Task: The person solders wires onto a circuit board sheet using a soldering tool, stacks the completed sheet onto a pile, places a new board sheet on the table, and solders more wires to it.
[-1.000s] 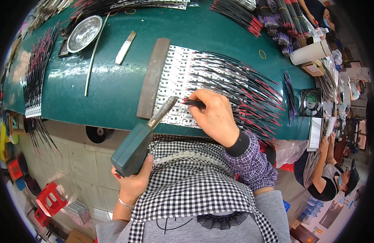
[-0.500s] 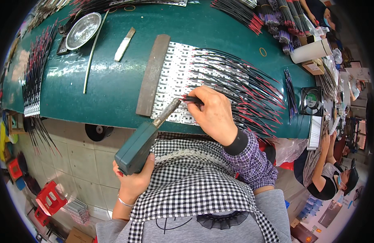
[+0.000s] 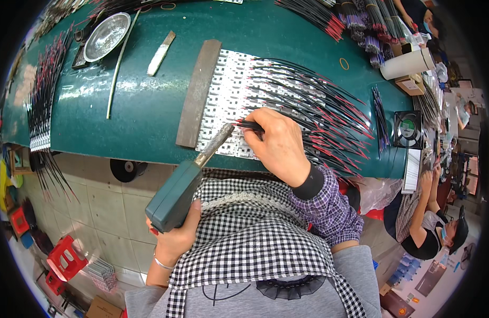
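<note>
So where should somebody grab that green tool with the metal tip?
Probably at the near end of the green tool, coming from near the apron, as the left hand does. That end is chunky; the slim metal tip points away, toward the wires.

the wires (image 3: 334, 121) are black and red, the apron (image 3: 260, 233) checked.

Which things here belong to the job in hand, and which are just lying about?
In use:
dark green gun-shaped tool, in the left hand
black wires, in the right hand
white panels, beneath the wires
flat bar, along the panels' edge (probably)

Apparently lying about:
metal dish
thin rod
white cylinder
</note>
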A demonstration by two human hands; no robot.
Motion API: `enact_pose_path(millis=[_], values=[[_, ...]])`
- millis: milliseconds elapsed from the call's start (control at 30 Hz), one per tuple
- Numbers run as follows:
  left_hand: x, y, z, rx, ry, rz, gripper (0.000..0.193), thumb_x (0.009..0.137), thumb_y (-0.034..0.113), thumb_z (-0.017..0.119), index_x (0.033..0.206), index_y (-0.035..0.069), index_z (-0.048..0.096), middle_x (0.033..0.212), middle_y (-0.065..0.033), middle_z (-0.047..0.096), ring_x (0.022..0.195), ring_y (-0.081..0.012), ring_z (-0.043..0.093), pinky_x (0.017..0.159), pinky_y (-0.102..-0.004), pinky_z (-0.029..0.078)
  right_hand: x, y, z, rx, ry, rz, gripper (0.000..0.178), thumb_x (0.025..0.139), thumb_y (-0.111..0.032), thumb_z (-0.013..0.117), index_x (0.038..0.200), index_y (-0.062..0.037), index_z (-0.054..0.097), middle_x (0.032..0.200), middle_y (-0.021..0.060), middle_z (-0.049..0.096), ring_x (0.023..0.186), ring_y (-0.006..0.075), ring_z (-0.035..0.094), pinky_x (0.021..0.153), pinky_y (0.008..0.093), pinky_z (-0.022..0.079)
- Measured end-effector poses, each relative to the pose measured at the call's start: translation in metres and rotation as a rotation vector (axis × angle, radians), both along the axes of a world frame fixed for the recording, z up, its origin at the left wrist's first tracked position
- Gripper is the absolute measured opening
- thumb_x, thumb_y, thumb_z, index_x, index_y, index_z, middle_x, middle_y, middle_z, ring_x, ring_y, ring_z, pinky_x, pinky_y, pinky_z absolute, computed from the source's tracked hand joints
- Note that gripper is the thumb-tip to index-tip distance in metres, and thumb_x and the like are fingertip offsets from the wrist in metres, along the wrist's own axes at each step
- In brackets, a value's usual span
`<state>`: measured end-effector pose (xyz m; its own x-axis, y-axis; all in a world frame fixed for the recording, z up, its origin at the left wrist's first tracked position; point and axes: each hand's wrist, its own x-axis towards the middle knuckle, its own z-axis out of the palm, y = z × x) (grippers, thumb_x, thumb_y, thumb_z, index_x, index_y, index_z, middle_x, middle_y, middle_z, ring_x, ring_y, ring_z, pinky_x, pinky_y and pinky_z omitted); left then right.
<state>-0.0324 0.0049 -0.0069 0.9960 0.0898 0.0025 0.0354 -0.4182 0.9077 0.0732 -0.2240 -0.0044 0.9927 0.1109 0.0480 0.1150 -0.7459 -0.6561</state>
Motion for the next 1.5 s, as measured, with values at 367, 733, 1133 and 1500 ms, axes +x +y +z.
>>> enact_pose_path(millis=[367, 733, 1133, 1500], values=[[0.0, 0.001, -0.002, -0.005, -0.039, 0.007, 0.015, 0.076, 0.009, 0.077, 0.088, 0.0, 0.071, 0.074, -0.008, 0.069, 0.058, -0.017, 0.063, 0.055, -0.0288, 0.049, 0.005, -0.004, -0.002, 0.027, -0.01, 0.023, 0.012, 0.08, -0.01, 0.064, 0.082, 0.0012, 0.063, 0.078, 0.0146, 0.063, 0.07, 0.0348, 0.063, 0.063, 0.0439, 0.048], [0.001, -0.001, -0.003, -0.031, -0.026, -0.004, 0.015, 0.076, 0.009, 0.077, 0.087, 0.0, 0.07, 0.072, -0.0068, 0.068, 0.056, -0.0163, 0.061, 0.054, -0.0284, 0.047, 0.013, -0.014, -0.003, 0.074, 0.048, 0.081, 0.018, 0.082, -0.014, 0.068, 0.086, 0.0035, 0.065, 0.079, 0.0161, 0.064, 0.067, 0.0318, 0.062, 0.061, 0.0401, 0.048], [-0.001, -0.002, -0.007, -0.039, -0.056, 0.0, 0.014, 0.077, 0.008, 0.077, 0.085, 0.0, 0.069, 0.073, -0.0066, 0.068, 0.057, -0.0151, 0.061, 0.054, -0.0282, 0.047, 0.011, -0.008, 0.002, 0.009, 0.062, 0.067, 0.015, 0.081, -0.013, 0.066, 0.078, 0.0017, 0.063, 0.077, 0.0162, 0.062, 0.071, 0.0359, 0.062, 0.065, 0.045, 0.048], [-0.017, 0.004, -0.005, -0.106, 0.011, -0.017, 0.022, 0.08, -0.002, 0.075, 0.101, -0.003, 0.068, 0.09, -0.0061, 0.068, 0.067, -0.0118, 0.061, 0.061, -0.0257, 0.05, 0.01, -0.007, -0.001, 0.02, 0.02, 0.063, 0.014, 0.081, -0.011, 0.064, 0.077, 0.0021, 0.062, 0.076, 0.0156, 0.062, 0.069, 0.035, 0.062, 0.062, 0.0447, 0.048]])
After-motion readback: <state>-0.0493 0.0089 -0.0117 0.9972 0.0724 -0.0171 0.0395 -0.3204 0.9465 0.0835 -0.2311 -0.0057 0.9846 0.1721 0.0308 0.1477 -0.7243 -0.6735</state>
